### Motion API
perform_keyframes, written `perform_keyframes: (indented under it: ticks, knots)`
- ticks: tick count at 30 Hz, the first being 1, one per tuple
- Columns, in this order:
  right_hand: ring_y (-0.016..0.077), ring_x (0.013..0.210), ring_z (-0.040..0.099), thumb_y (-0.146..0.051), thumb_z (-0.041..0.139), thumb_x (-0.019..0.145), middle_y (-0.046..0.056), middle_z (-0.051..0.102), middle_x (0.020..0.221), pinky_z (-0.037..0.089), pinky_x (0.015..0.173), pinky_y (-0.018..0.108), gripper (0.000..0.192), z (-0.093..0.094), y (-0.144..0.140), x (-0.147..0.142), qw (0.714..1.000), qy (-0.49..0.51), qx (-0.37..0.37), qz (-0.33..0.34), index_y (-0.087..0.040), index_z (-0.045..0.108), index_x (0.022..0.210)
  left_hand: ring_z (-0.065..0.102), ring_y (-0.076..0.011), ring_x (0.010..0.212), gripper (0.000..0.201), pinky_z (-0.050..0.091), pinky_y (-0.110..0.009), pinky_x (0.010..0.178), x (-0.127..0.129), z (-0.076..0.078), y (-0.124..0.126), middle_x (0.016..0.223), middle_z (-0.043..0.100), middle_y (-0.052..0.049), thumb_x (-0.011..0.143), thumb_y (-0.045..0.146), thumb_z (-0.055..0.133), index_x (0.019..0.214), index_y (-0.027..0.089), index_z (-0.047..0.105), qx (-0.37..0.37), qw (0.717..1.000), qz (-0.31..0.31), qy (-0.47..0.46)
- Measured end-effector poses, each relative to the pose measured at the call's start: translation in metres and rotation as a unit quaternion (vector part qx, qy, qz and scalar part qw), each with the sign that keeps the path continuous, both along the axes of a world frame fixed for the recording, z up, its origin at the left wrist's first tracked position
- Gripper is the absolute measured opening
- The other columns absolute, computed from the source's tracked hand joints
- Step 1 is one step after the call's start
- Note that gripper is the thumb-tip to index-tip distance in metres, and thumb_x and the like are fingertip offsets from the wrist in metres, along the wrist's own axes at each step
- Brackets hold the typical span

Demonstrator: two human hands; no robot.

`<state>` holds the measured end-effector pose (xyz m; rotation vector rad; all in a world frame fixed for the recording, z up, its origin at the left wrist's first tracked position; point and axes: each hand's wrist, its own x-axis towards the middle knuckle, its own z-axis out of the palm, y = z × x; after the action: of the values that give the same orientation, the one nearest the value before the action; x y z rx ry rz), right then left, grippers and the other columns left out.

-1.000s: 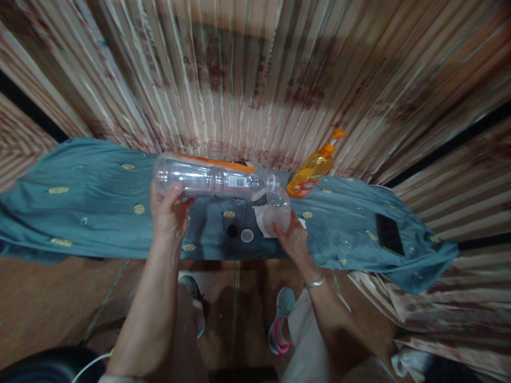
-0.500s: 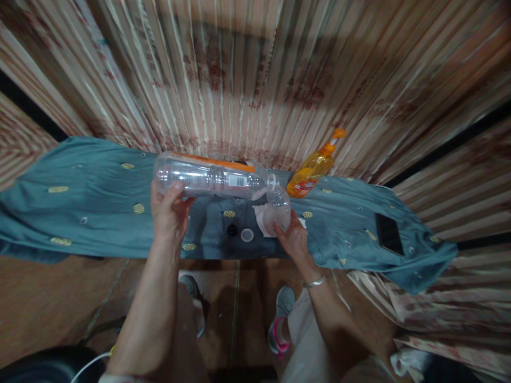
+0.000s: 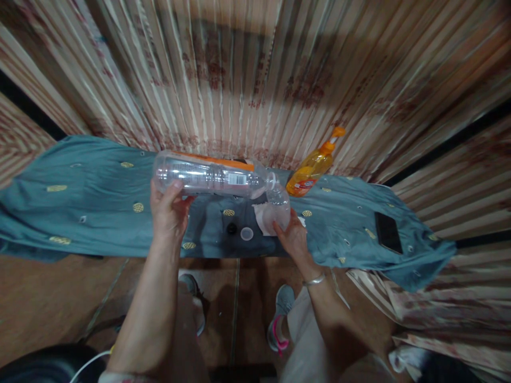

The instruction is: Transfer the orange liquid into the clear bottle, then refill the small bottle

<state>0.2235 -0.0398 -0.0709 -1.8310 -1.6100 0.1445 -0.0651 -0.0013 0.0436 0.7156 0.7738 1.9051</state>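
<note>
My left hand (image 3: 170,210) is closed around the base end of a large clear plastic bottle (image 3: 199,175) with an orange-edged label, held nearly level above the bench. Its neck points right and meets the mouth of a smaller clear plastic bottle (image 3: 279,199). My right hand (image 3: 293,234) grips that smaller bottle from its lower right side, keeping it tilted. Whether liquid passes between the two I cannot tell. Below them lie a small black cap (image 3: 231,229), a white round lid (image 3: 247,233) and a white paper piece (image 3: 263,219), partly hidden by the small bottle.
A teal patterned cloth (image 3: 104,213) covers the narrow bench. An orange pump bottle (image 3: 311,170) stands at the back right, and a black phone (image 3: 388,232) lies farther right. Pleated curtains (image 3: 239,80) hang behind. My shoes (image 3: 284,300) are on the tiled floor below.
Almost nothing differs. Both hands hold the two bottles in the same pose, and the view has shifted very slightly.
</note>
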Motion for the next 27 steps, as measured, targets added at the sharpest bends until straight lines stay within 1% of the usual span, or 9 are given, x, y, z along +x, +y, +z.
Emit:
perform_keyframes:
  ticks: [6, 12, 15, 20, 24, 27]
  knots:
    - [0.0348, 0.110, 0.067, -0.044, 0.057, 0.084, 0.029, 0.067, 0.120, 0.053, 0.094, 0.052, 0.069, -0.0004, 0.0003, -0.0002, 1.000, 0.001, -0.001, -0.001, 0.000, 0.048, 0.137, 0.061, -0.0153, 0.080, 0.046, 0.045, -0.021, 0.055, 0.0016, 0.0018, -0.0004, 0.093, 0.067, 0.000, 0.051, 0.024, 0.086, 0.091, 0.024, 0.062, -0.004, 1.000, 0.009, -0.007]
    - [0.0322, 0.110, 0.067, -0.046, 0.057, 0.085, 0.025, 0.067, 0.122, 0.053, 0.094, 0.052, 0.067, -0.0001, 0.0001, 0.0004, 1.000, 0.004, -0.001, 0.000, -0.006, 0.048, 0.138, 0.060, -0.0158, 0.082, 0.044, 0.046, -0.023, 0.058, 0.0006, 0.0002, 0.0002, 0.094, 0.067, 0.001, 0.054, 0.025, 0.085, 0.091, 0.025, 0.063, 0.001, 1.000, 0.005, 0.001]
    - [0.0327, 0.110, 0.067, -0.044, 0.058, 0.085, 0.026, 0.067, 0.122, 0.053, 0.094, 0.053, 0.067, 0.0003, -0.0003, -0.0001, 1.000, 0.005, -0.002, 0.002, -0.006, 0.048, 0.138, 0.060, -0.0163, 0.083, 0.043, 0.045, -0.023, 0.057, 0.0011, 0.0013, -0.0011, 0.100, 0.068, 0.000, 0.054, 0.026, 0.086, 0.091, 0.028, 0.064, -0.002, 1.000, 0.000, 0.006]
    - [0.0331, 0.108, 0.067, -0.042, 0.059, 0.084, 0.025, 0.068, 0.122, 0.053, 0.093, 0.054, 0.065, 0.0010, -0.0006, -0.0006, 1.000, 0.008, -0.001, 0.000, -0.008, 0.048, 0.139, 0.061, -0.0171, 0.084, 0.039, 0.046, -0.025, 0.058, 0.0012, 0.0018, -0.0020, 0.099, 0.067, 0.000, 0.055, 0.025, 0.084, 0.088, 0.027, 0.064, 0.001, 1.000, 0.000, 0.006]
    - [0.0331, 0.109, 0.067, -0.043, 0.059, 0.085, 0.025, 0.068, 0.119, 0.054, 0.093, 0.052, 0.065, 0.0025, -0.0009, -0.0006, 1.000, 0.009, -0.004, 0.002, -0.007, 0.049, 0.138, 0.061, -0.0170, 0.087, 0.042, 0.047, -0.027, 0.063, -0.0006, 0.0000, -0.0012, 0.099, 0.066, 0.000, 0.058, 0.024, 0.083, 0.095, 0.028, 0.064, 0.004, 1.000, -0.006, 0.016]
    - [0.0342, 0.112, 0.066, -0.042, 0.059, 0.085, 0.027, 0.068, 0.120, 0.053, 0.094, 0.052, 0.066, 0.0034, -0.0010, -0.0007, 1.000, 0.010, -0.006, 0.005, -0.003, 0.048, 0.138, 0.060, -0.0166, 0.084, 0.043, 0.047, -0.026, 0.062, -0.0003, 0.0002, -0.0006, 0.096, 0.065, 0.000, 0.056, 0.024, 0.084, 0.094, 0.026, 0.063, 0.005, 1.000, -0.008, 0.010]
